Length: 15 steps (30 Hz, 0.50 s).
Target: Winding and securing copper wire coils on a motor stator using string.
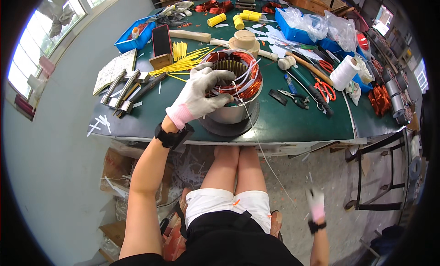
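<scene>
A motor stator with a metal shell stands upright on a dark round base at the table's near edge. Copper-wire windings with white sleeving and ties ring its top. My left hand, in a white glove with a pink cuff, is closed over the near-left rim of the windings, thumb toward the front. From the near side of the windings a thin white cord runs down to the right, toward my right hand. That gloved hand is low, out beyond my lap, and motion-blurred; whether its fingers grip the cord is unclear.
Yellow strips, a phone on a wooden stand and metal bars lie left. Wooden mallets lie behind the stator. Pliers, red-handled scissors and a white thread cone sit right. A black metal frame stands lower right.
</scene>
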### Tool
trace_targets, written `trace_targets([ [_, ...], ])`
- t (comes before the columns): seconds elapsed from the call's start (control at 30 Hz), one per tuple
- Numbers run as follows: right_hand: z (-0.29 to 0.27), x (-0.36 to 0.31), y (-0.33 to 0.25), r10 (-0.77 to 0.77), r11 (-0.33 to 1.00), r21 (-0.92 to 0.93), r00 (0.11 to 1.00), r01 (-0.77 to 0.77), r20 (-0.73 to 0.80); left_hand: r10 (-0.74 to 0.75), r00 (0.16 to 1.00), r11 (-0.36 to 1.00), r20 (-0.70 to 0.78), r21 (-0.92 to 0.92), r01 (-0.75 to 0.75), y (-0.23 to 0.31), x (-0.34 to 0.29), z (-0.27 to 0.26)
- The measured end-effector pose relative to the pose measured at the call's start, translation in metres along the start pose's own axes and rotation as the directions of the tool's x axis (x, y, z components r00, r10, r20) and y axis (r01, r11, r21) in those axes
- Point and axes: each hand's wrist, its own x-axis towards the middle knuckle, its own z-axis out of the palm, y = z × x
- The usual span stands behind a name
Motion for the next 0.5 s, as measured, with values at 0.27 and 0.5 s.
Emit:
trace_targets([
  [0.27,-0.105,0.206,-0.324,-0.715,0.477,0.215,0.519,0.852,-0.468,-0.016,0.997,0.991,-0.073,-0.132,0.006,0.002,0.002,0.01],
  [0.5,-0.108,0.275,-0.333,-0.876,0.458,0.075,0.464,0.886,-0.129,-0.026,0.994,0.993,-0.102,-0.119,0.014,-0.002,-0.001,0.014],
])
